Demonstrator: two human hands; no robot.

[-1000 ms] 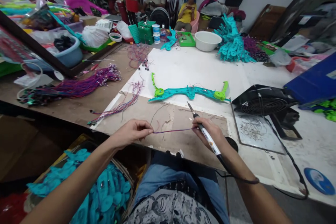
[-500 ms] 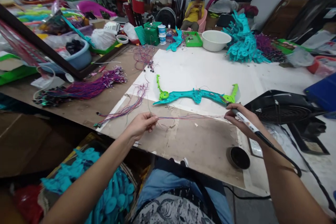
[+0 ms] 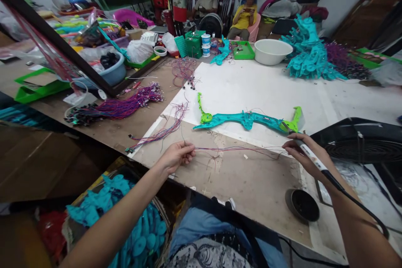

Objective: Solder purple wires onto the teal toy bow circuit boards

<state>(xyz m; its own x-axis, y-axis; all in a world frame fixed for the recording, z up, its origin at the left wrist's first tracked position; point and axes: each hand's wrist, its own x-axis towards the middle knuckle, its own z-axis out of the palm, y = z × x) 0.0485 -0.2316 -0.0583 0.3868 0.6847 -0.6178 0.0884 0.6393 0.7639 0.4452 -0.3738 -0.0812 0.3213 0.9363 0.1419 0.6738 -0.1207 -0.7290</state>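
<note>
**Wire stretched between both hands, near edge of desk**

L hand (image 3: pixel 176 158): thumb and fingers pinched together on one end of a thin purple-red wire (image 3: pixel 235 149), over the brown board (image 3: pixel 245 184) at the desk's near edge. Remaining fingers curled under.

R hand (image 3: pixel 306 157): fingers closed around a soldering iron (image 3: pixel 314 162), white body, black cord trailing back along the forearm. Tip points up-left toward the toy bow. Fingertips seem to pinch the wire's other end too; view too small to be sure.

Wire: runs roughly level between the two hands, just above the board, slack and kinked nr the R hand.

Toy bow (image 3: pixel 248 119): teal w/ lime-green ends, lying flat on the white sheet (image 3: pixel 251 83) just beyond the board, mid-desk. Its right green end sits just beside the R hand.

Other items:
- Small dark round pot (image 3: pixel 302 205) on board, near-right corner, below R hand.
- Black fan (image 3: pixel 361 142) lying at right edge of desk.
- Loose purple wire bunch (image 3: pixel 160 132) at board's left corner; bigger bundle (image 3: pixel 119 106) further left on bare wood.
- White bowl (image 3: pixel 272 51) and pile of teal parts (image 3: pixel 309 56) along far edge.
- Teal parts in basket (image 3: pixel 138 234) below desk, by L forearm.
- Two people seated beyond the far edge.
</note>
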